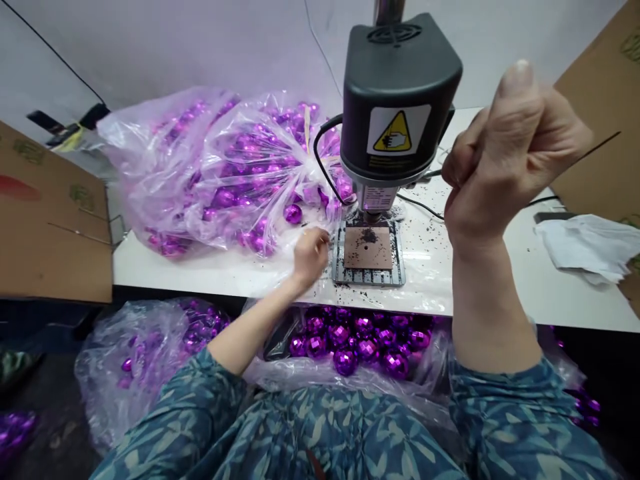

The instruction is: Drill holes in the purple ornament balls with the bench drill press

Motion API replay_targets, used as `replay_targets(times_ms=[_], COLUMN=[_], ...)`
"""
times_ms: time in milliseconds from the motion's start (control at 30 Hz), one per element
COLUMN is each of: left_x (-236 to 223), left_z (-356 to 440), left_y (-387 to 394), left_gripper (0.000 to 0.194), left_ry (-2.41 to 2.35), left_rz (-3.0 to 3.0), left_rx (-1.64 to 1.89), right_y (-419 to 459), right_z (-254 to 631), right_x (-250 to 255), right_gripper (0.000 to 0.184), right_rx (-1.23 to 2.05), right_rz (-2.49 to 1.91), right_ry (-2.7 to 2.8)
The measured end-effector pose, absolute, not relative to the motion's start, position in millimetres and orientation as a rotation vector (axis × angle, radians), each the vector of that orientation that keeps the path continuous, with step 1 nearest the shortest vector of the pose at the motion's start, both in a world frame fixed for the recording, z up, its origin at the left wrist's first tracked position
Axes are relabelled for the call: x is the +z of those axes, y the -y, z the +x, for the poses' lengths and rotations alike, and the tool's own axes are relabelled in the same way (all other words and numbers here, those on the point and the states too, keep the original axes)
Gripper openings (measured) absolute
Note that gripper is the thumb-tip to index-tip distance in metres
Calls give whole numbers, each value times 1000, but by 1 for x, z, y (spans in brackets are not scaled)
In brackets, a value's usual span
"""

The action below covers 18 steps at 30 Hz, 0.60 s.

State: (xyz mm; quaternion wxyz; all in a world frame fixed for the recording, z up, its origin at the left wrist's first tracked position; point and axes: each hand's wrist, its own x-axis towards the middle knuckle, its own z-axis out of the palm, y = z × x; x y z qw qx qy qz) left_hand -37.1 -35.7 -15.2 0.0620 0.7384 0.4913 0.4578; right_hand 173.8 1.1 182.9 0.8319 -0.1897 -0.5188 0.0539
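My left hand is closed, fingers curled together, just left of the drill press base plate. Whatever its fingers hold, if anything, is hidden. On that plate lies a brown square board with a small hole and dark shavings. Above it stands the black motor head of the drill press, bearing a yellow warning label. My right hand is raised in a fist to the right of the motor head; what it grips cannot be made out. A shiny purple ball rests on the table beyond my left hand.
Clear plastic bags full of purple balls fill the table's left side. More faceted purple balls sit in a plastic-lined container below the front edge. Cardboard boxes stand at both sides. White cloth or paper lies at right. A black cable crosses the table.
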Motion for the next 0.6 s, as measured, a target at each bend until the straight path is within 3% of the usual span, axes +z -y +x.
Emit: replay_targets(times_ms=[167,333,467,600], left_x=[3,6,8,10], left_z=[-94,-105,-109,-99], left_y=[-46,-60,-54,-39], left_gripper=[20,40,40,40], left_ry=[-2050,-2172,-2080,-1613], left_rz=[2119,2026,1999,1676], left_rx=[906,599,714,1071], right_y=[2,3,4,7], right_z=[174,175,175,174], right_x=[183,183,182,183], right_gripper=[59,55,56,55], right_rx=[160,149,145,165], right_rz=[-416,-413,-460,-467], right_ry=[1104,1096,1102,1106])
